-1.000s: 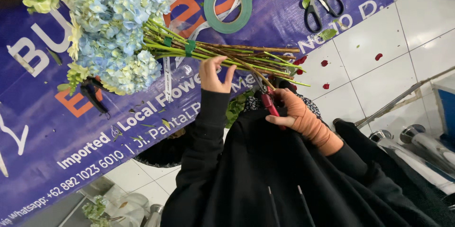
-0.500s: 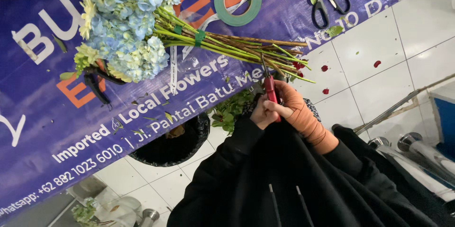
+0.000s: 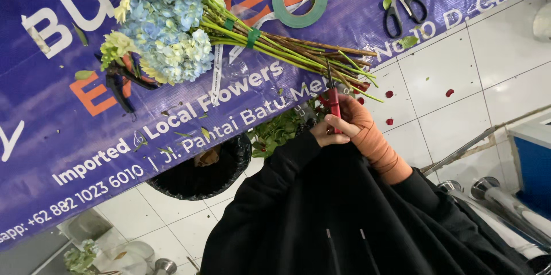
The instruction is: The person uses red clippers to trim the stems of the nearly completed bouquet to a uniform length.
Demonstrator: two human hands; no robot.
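Left hand now joined with right hand, fingers gripping red-handled pruners at bouquet stems

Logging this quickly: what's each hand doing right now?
Left hand: closed on the red-handled shears.
Right hand: closed on the same shears.
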